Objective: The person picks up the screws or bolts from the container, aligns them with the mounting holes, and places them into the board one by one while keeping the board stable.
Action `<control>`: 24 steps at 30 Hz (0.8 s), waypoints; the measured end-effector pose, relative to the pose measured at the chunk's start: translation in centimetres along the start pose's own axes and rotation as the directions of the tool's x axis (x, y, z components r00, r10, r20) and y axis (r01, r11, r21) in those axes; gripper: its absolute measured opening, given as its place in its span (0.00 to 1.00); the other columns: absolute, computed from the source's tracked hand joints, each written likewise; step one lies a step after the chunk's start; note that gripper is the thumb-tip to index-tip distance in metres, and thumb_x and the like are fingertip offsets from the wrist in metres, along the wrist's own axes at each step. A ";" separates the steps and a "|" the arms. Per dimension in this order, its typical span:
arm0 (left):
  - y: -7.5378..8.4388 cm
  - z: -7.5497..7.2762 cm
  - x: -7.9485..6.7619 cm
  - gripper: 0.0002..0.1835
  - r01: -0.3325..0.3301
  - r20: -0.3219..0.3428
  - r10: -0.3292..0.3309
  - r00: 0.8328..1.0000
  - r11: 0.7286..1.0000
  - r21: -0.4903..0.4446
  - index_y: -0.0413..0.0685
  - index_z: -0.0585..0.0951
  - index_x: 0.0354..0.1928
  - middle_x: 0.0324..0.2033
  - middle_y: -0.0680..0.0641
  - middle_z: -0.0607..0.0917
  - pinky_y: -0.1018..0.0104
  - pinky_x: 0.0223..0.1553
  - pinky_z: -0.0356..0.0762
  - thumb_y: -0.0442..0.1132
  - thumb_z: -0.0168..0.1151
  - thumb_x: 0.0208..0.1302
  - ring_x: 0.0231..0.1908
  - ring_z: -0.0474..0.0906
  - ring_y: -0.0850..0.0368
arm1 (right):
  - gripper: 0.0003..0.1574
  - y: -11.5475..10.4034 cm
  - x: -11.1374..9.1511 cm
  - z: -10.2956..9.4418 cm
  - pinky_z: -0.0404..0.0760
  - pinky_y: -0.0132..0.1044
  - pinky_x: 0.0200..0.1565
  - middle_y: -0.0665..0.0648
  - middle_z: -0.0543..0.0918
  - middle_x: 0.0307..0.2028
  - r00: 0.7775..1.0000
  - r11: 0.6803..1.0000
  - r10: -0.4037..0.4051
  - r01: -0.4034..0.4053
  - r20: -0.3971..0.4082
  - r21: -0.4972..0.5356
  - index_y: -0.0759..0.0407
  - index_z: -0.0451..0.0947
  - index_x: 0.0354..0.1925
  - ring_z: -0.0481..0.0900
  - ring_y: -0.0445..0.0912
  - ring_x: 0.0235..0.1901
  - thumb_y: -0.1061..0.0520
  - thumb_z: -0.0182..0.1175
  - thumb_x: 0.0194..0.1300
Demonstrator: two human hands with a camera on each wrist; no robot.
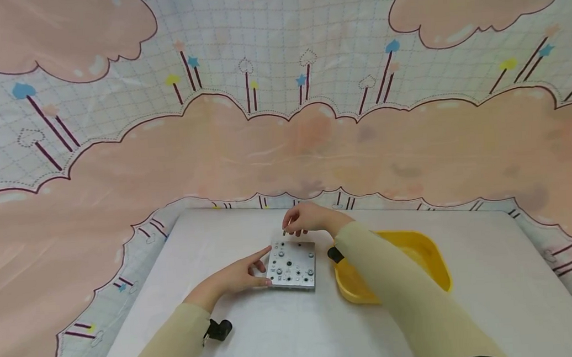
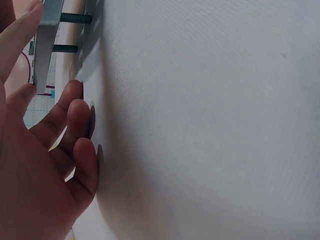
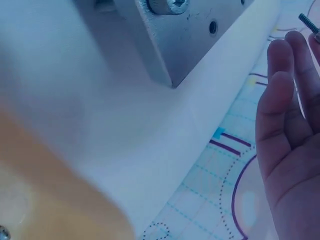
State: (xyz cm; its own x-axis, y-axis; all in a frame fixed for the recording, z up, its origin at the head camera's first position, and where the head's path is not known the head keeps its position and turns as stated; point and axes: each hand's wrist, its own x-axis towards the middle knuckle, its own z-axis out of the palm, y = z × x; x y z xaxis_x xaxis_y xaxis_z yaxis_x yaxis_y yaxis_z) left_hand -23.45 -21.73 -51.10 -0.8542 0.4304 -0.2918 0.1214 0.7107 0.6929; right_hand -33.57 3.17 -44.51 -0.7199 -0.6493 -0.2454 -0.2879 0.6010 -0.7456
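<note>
A square silver metal plate [image 1: 299,261] lies on the table, its top dotted with holes and several socket-head screws. Threaded screw ends stick out below it in the left wrist view. My left hand [image 1: 240,274] touches the plate's left side, thumb at the near corner and index finger at the far one; its other fingers bend loosely by the tabletop. Just beyond the plate's far edge, my right hand [image 1: 314,218] pinches a small screw [image 3: 307,22] between thumb and fingertips. The screw's threaded end shows; its head is hidden by the fingers.
A yellow plastic tray [image 1: 444,270] stands to the right of the plate, partly covered by my right forearm. A screw [image 3: 4,233] shows inside it in the right wrist view. The white table [image 1: 287,339] ends at a cloud-patterned cloth backdrop [image 1: 284,151].
</note>
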 end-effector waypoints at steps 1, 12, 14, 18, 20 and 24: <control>0.1 0.0 0.0 0.50 0.001 0.001 -0.001 1.000 1.000 0.003 0.60 0.57 0.78 0.44 0.54 0.76 0.60 0.40 0.66 0.53 0.73 0.57 0.36 0.70 0.57 | 0.08 -0.1 0.2 0.1 0.79 0.40 0.40 0.55 0.86 0.35 1.000 1.000 0.003 -0.003 0.003 -0.009 0.55 0.85 0.43 0.82 0.50 0.35 0.54 0.62 0.69; 0.0 0.2 0.2 0.51 0.018 -0.005 -0.018 1.000 1.000 0.008 0.64 0.57 0.78 0.45 0.54 0.76 0.60 0.38 0.67 0.54 0.74 0.56 0.34 0.71 0.57 | 0.03 -0.3 1.2 1.3 0.78 0.37 0.38 0.52 0.82 0.32 0.995 0.993 0.094 -0.092 0.039 -0.068 0.53 0.85 0.37 0.78 0.46 0.32 0.57 0.64 0.66; -0.1 0.2 0.3 0.51 0.014 -0.008 -0.014 1.000 1.000 0.011 0.63 0.57 0.78 0.45 0.54 0.76 0.60 0.38 0.67 0.54 0.74 0.56 0.34 0.71 0.57 | 0.03 -0.2 1.3 1.5 0.77 0.36 0.37 0.51 0.82 0.32 0.994 0.992 0.106 -0.103 0.040 -0.074 0.52 0.85 0.37 0.78 0.45 0.31 0.57 0.65 0.66; -0.2 0.3 0.3 0.50 0.008 -0.006 -0.008 1.000 1.000 0.011 0.63 0.56 0.78 0.44 0.54 0.76 0.61 0.38 0.67 0.54 0.74 0.56 0.34 0.71 0.57 | 0.03 0.0 1.5 1.7 0.76 0.35 0.36 0.51 0.82 0.33 0.993 0.989 0.114 -0.109 0.042 -0.097 0.51 0.85 0.37 0.77 0.44 0.31 0.57 0.64 0.67; -0.3 0.3 0.2 0.50 0.006 -0.006 -0.006 1.000 1.000 0.010 0.63 0.57 0.78 0.44 0.54 0.76 0.61 0.38 0.67 0.53 0.74 0.56 0.34 0.71 0.56 | 0.04 0.0 1.6 1.8 0.76 0.34 0.36 0.51 0.82 0.34 0.993 0.988 0.110 -0.104 0.046 -0.116 0.51 0.86 0.37 0.76 0.44 0.32 0.57 0.64 0.67; -0.4 0.2 0.1 0.51 0.012 -0.006 -0.012 1.000 1.000 0.010 0.63 0.56 0.78 0.45 0.54 0.76 0.61 0.37 0.67 0.54 0.74 0.56 0.33 0.71 0.56 | 0.04 -0.3 1.8 2.0 0.76 0.34 0.36 0.50 0.82 0.33 0.994 0.982 0.097 -0.088 0.048 -0.169 0.49 0.86 0.35 0.76 0.43 0.31 0.57 0.65 0.66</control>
State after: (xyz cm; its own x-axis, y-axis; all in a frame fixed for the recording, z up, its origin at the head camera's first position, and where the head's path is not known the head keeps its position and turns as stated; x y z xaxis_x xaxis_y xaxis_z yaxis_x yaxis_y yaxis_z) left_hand -23.46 -21.90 -51.57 -0.8588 0.4185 -0.2956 0.1165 0.7212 0.6828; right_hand -33.49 0.86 -45.98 -0.7134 -0.6095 -0.3459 -0.3266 0.7258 -0.6054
